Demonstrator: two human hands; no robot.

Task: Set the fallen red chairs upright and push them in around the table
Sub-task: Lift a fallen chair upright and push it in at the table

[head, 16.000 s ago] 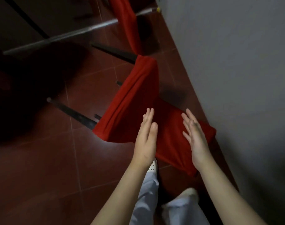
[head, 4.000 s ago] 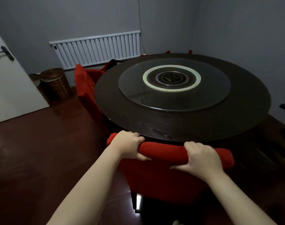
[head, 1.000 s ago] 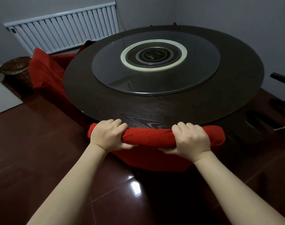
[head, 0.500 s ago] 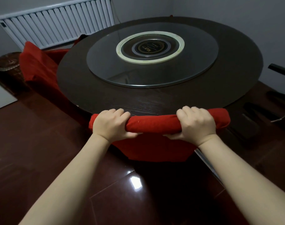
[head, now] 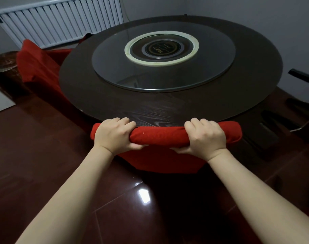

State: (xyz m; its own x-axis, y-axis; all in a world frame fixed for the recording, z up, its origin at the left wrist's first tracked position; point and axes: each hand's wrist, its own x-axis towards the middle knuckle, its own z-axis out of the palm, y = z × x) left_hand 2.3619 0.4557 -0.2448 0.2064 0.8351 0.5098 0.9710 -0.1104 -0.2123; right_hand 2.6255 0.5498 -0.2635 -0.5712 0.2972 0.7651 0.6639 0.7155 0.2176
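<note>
A red chair (head: 160, 138) stands upright at the near edge of the round dark table (head: 100, 95), its top rail touching or just under the rim; its seat is hidden below the tabletop. My left hand (head: 115, 134) grips the left end of the rail and my right hand (head: 204, 138) grips the right end, fingers curled over the top. A second red chair (head: 35, 62) stands at the table's left side, backrest toward the radiator.
A glass turntable (head: 211, 67) lies on the tabletop. A white radiator (head: 62, 22) lines the back wall, a wicker basket (head: 3, 62) sits at far left. Dark chair legs (head: 300, 76) jut out at right by the grey wall. The floor is glossy red tile.
Over the last second the chair has moved in until its rail meets the table's rim. Both hands keep the same grip on the rail.
</note>
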